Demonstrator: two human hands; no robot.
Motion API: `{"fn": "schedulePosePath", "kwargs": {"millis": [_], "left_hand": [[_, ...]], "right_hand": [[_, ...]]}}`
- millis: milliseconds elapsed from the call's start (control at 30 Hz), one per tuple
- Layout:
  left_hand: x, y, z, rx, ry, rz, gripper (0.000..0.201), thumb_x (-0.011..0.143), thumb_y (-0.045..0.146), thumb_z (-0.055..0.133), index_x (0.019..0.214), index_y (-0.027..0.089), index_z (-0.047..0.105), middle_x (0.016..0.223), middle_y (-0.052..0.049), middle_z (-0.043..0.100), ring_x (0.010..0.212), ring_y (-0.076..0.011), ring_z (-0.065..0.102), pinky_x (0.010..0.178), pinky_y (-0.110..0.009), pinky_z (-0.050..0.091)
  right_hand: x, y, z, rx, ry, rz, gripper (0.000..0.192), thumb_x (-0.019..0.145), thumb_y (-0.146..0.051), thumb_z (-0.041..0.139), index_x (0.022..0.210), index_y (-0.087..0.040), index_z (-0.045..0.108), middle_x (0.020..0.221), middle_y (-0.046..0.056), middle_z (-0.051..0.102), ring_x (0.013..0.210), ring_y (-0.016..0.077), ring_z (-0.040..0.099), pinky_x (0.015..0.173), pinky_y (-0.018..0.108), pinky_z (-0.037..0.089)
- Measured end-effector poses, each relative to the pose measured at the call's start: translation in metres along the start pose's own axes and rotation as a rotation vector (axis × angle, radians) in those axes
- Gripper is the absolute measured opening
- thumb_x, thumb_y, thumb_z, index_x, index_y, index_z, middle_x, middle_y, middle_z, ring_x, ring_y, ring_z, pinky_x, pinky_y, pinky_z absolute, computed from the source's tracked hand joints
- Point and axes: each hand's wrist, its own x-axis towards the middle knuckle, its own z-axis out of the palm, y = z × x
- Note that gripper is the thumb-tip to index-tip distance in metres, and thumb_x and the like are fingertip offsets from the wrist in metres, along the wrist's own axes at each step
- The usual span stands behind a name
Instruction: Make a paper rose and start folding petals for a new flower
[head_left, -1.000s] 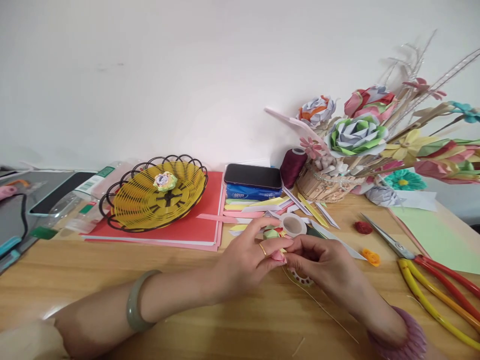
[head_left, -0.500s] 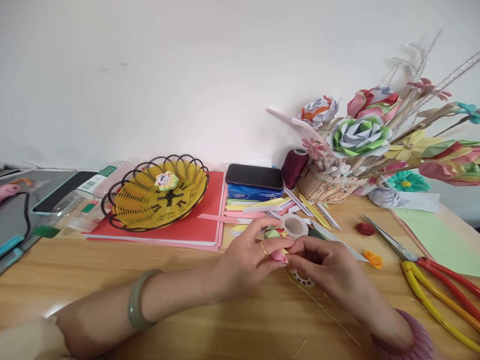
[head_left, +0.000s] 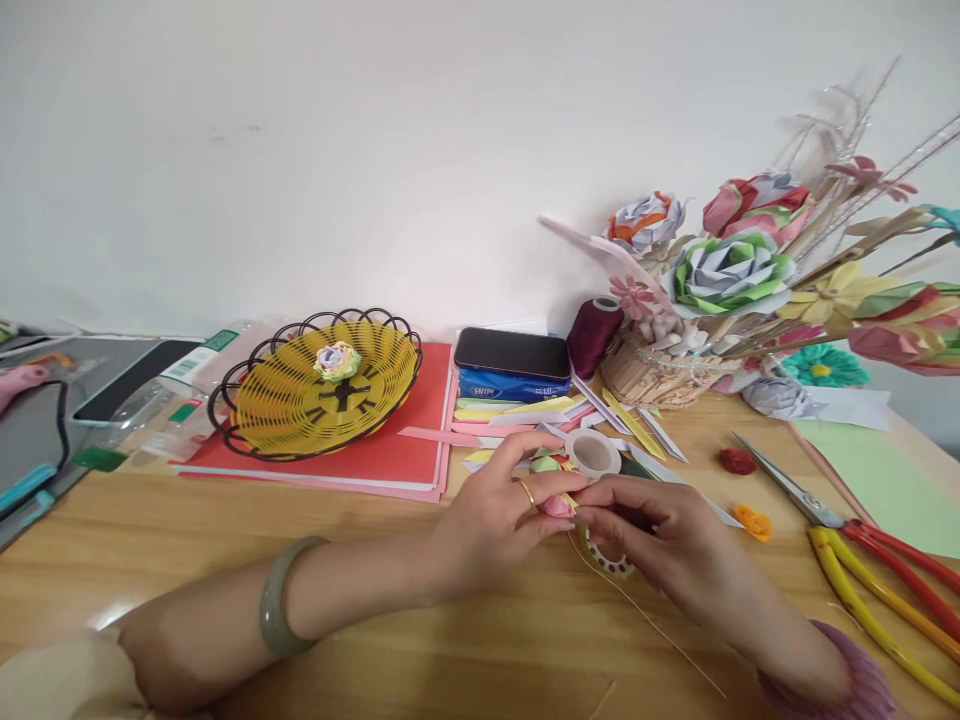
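Between my two hands, low over the wooden table, is a small pink and pale yellow folded paper flower (head_left: 557, 506). My left hand (head_left: 504, 508), with a ring on one finger, is closed around its left side. The fingertips of my right hand (head_left: 645, 520) pinch its right edge. From under the flower a thin thread (head_left: 651, 622) trails down to the right across the tabletop. Just behind the fingers stands a white tape roll (head_left: 592, 453); a dotted tape roll (head_left: 611, 556) lies partly hidden under my right hand.
Scissors (head_left: 814, 505) with red and yellow handles lie at the right, near red (head_left: 737, 461) and orange (head_left: 752, 522) curled pieces. A yellow woven basket (head_left: 255, 405) rests on red paper (head_left: 424, 465) at the left. Behind are paper strips (head_left: 525, 412), a phone (head_left: 512, 352) and a flower basket (head_left: 652, 370).
The view has shifted slightly, so things sit a little farther right. Both hands stay on the paper flower, and slightly more of its pale yellow edge shows between the fingers.
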Motion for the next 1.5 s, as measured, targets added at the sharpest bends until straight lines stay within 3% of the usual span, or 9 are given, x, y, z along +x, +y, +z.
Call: {"fn": "schedulePosePath", "kwargs": {"millis": [333, 533, 633, 767, 1033, 1233, 1333, 1500], "left_hand": [[0.001, 0.002, 0.001, -0.023, 0.017, 0.039, 0.022, 0.083, 0.015, 0.052, 0.104, 0.017, 0.055, 0.114, -0.011, 0.045, 0.109, -0.021, 0.051, 0.085, -0.036, 0.052], [0.0, 0.001, 0.002, -0.117, -0.015, 0.028, 0.026, 0.084, 0.015, 0.048, 0.11, 0.02, 0.052, 0.117, -0.011, 0.042, 0.069, -0.006, 0.056, 0.071, -0.028, 0.056], [0.001, 0.0, 0.002, -0.095, 0.015, 0.044, 0.027, 0.083, 0.016, 0.052, 0.11, 0.019, 0.053, 0.116, -0.011, 0.043, 0.086, -0.0123, 0.058, 0.084, -0.035, 0.052], [0.003, -0.001, 0.0, -0.047, 0.036, 0.053, 0.029, 0.08, 0.019, 0.057, 0.109, 0.018, 0.055, 0.114, -0.012, 0.046, 0.115, -0.0225, 0.046, 0.096, -0.043, 0.043], [0.001, 0.002, 0.001, -0.015, 0.036, 0.091, 0.023, 0.084, 0.018, 0.049, 0.107, 0.019, 0.054, 0.114, -0.011, 0.045, 0.108, -0.0218, 0.051, 0.079, -0.035, 0.054], [0.0, 0.002, 0.001, -0.053, -0.014, 0.06, 0.026, 0.085, 0.015, 0.047, 0.11, 0.021, 0.052, 0.113, -0.01, 0.045, 0.068, -0.0069, 0.056, 0.066, -0.027, 0.055], [0.0, 0.002, 0.001, -0.036, -0.008, 0.052, 0.025, 0.085, 0.016, 0.046, 0.109, 0.021, 0.053, 0.116, -0.011, 0.043, 0.069, -0.007, 0.055, 0.066, -0.027, 0.055], [0.0, -0.001, 0.0, -0.024, 0.022, 0.069, 0.027, 0.085, 0.017, 0.048, 0.111, 0.021, 0.052, 0.118, -0.011, 0.042, 0.079, -0.0104, 0.058, 0.076, -0.032, 0.054]], "right_hand": [[0.002, 0.0, 0.005, 0.039, 0.062, 0.066, 0.027, 0.078, -0.039, 0.055, 0.064, -0.018, 0.063, 0.053, -0.003, 0.05, 0.048, 0.0093, 0.038, 0.044, 0.022, 0.029], [0.002, 0.002, 0.008, 0.079, 0.075, 0.112, 0.029, 0.077, -0.041, 0.055, 0.063, -0.017, 0.061, 0.051, -0.004, 0.046, 0.048, 0.0088, 0.035, 0.044, 0.022, 0.027], [0.002, 0.003, 0.005, 0.129, 0.012, 0.095, 0.028, 0.079, -0.042, 0.053, 0.071, -0.018, 0.065, 0.054, -0.003, 0.048, 0.05, 0.0094, 0.037, 0.045, 0.022, 0.028], [0.001, 0.002, 0.0, 0.139, -0.058, 0.079, 0.026, 0.082, -0.04, 0.05, 0.079, -0.021, 0.067, 0.059, -0.002, 0.052, 0.054, 0.0104, 0.042, 0.048, 0.022, 0.032], [0.003, -0.004, 0.004, 0.121, 0.022, 0.105, 0.025, 0.077, -0.036, 0.054, 0.062, -0.018, 0.062, 0.054, -0.003, 0.05, 0.05, 0.0095, 0.038, 0.045, 0.022, 0.029], [0.003, 0.0, 0.011, 0.083, 0.069, 0.163, 0.025, 0.075, -0.038, 0.055, 0.065, -0.016, 0.062, 0.058, 0.0, 0.054, 0.053, 0.0104, 0.039, 0.048, 0.023, 0.031], [0.003, 0.002, 0.011, 0.103, 0.076, 0.165, 0.026, 0.076, -0.039, 0.056, 0.067, -0.016, 0.063, 0.06, 0.0, 0.054, 0.054, 0.0104, 0.039, 0.049, 0.023, 0.032], [0.003, 0.001, 0.002, 0.155, -0.046, 0.077, 0.027, 0.08, -0.042, 0.053, 0.076, -0.019, 0.067, 0.059, -0.002, 0.052, 0.053, 0.0099, 0.039, 0.047, 0.022, 0.031]]}}
